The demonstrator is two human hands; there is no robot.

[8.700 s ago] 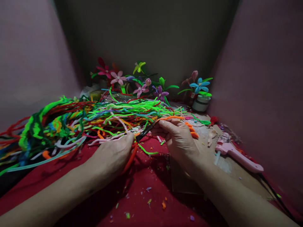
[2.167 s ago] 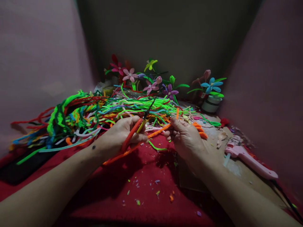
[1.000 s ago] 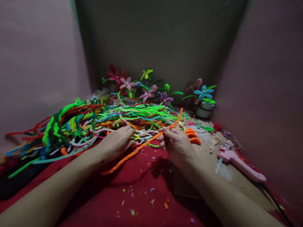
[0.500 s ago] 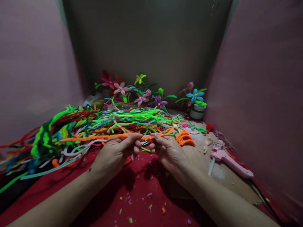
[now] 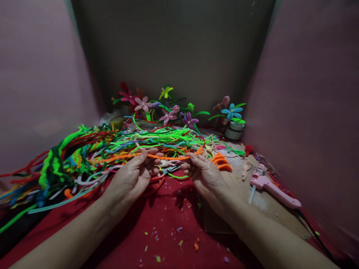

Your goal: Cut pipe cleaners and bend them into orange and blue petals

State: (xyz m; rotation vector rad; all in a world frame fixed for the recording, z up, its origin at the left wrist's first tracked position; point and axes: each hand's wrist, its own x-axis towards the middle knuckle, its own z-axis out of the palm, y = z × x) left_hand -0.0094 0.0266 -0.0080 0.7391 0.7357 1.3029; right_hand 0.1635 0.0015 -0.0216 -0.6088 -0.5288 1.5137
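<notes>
Both hands pinch one long orange pipe cleaner point(image 5: 171, 157) and hold it level above the red cloth point(image 5: 168, 224). My left hand point(image 5: 131, 177) grips it near its middle, and its free end runs left over the pile. My right hand point(image 5: 206, 175) grips the right end. Red-handled scissors point(image 5: 162, 172) lie on the cloth between and just below the hands. A few bent orange pieces point(image 5: 221, 162) rest to the right of my right hand.
A big heap of coloured pipe cleaners point(image 5: 84, 157) covers the left and middle. Finished pipe-cleaner flowers point(image 5: 165, 108) stand at the back, some in a small pot point(image 5: 235, 130). A pink glue gun point(image 5: 273, 186) lies at the right. Small cuttings dot the cloth.
The scissors, earlier in my left hand, now lie on the cloth. The orange pipe cleaner has swung from a slant to level, and my hands have drawn apart along it.
</notes>
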